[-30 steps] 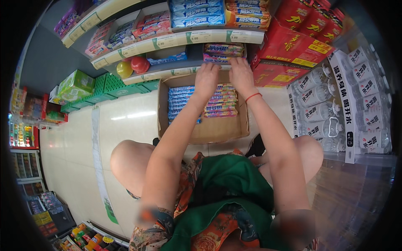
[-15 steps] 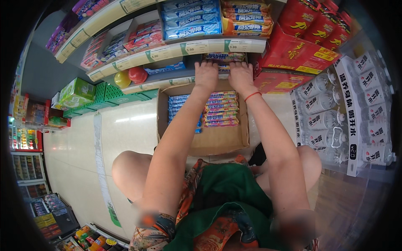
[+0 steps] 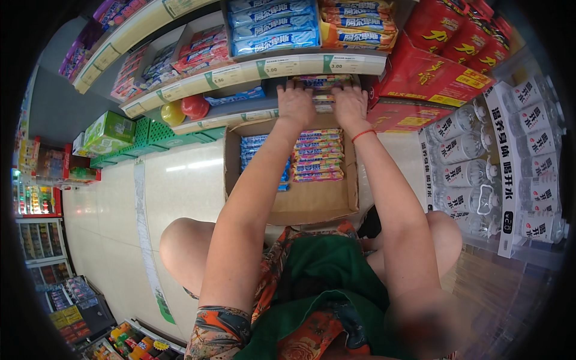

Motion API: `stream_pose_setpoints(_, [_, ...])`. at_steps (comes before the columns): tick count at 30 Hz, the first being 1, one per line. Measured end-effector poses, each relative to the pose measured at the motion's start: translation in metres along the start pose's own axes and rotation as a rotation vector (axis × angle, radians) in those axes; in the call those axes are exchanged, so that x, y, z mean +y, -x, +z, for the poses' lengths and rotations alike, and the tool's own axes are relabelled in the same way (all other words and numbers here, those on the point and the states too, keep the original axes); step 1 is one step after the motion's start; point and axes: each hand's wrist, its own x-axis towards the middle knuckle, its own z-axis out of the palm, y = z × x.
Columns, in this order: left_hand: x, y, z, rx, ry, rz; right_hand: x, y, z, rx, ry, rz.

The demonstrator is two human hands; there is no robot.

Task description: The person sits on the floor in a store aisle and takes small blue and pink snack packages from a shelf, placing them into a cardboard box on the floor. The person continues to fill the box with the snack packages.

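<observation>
On the lower shelf, my left hand (image 3: pixel 296 104) and my right hand (image 3: pixel 350 105) reach in side by side beneath the price-tag rail. Their fingers curl over the two ends of some colourful wrapped candy sticks (image 3: pixel 324 98), which show in the gap between them; the thumbs are hidden. More sticks (image 3: pixel 324 79) sit just behind my fingertips, partly under the shelf above. Below my wrists an open cardboard carton (image 3: pixel 312 207) stands on the floor. Inside it lie a row of pink-and-yellow candy sticks (image 3: pixel 318 157) and a group of blue ones (image 3: pixel 255 147), partly covered by my left forearm.
Blue packs (image 3: pixel 276 29) and orange packs (image 3: pixel 358 28) fill the shelf above. A mostly emptied blue display box (image 3: pixel 235 96) and two round containers (image 3: pixel 195 107) stand left of my hands. Red drink cartons (image 3: pixel 414 78) and bottled-water packs (image 3: pixel 462 162) are on the right.
My view has shifted slightly. Both hands stay at the candy sticks on the lower shelf, and slightly more of the sticks shows between them. The carton's contents look the same.
</observation>
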Motion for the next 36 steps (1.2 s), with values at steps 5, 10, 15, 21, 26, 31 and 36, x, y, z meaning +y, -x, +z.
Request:
stream_pose_setpoints(5, [-0.002, -0.002, -0.008, -0.115, 0.045, -0.028, -0.005, 0.0, -0.007, -0.016, 0.051, 0.01])
stream_pose_setpoints(10, [-0.013, -0.001, 0.003, 0.132, 0.224, 0.004, -0.001, 0.002, 0.009, 0.159, 0.068, -0.046])
stream_pose_setpoints(15, [-0.018, 0.006, -0.004, 0.28, 0.328, 0.081, 0.002, 0.003, -0.015, 0.17, -0.006, -0.086])
stream_pose_setpoints(21, [-0.021, 0.018, -0.018, 0.489, 0.427, 0.168, -0.001, 0.01, -0.036, 0.225, -0.083, -0.11])
stream_pose_setpoints(26, [-0.021, 0.034, -0.036, 0.535, 0.507, 0.193, -0.005, 0.02, -0.059, 0.319, -0.15, -0.195])
stream_pose_setpoints(31, [-0.024, 0.068, -0.028, 0.452, 0.536, 0.182, -0.007, 0.046, -0.054, 0.293, -0.209, -0.3])
stream_pose_setpoints(36, [-0.027, 0.11, 0.0, 0.34, 0.561, 0.167, -0.006, 0.082, -0.032, 0.054, -0.213, -0.36])
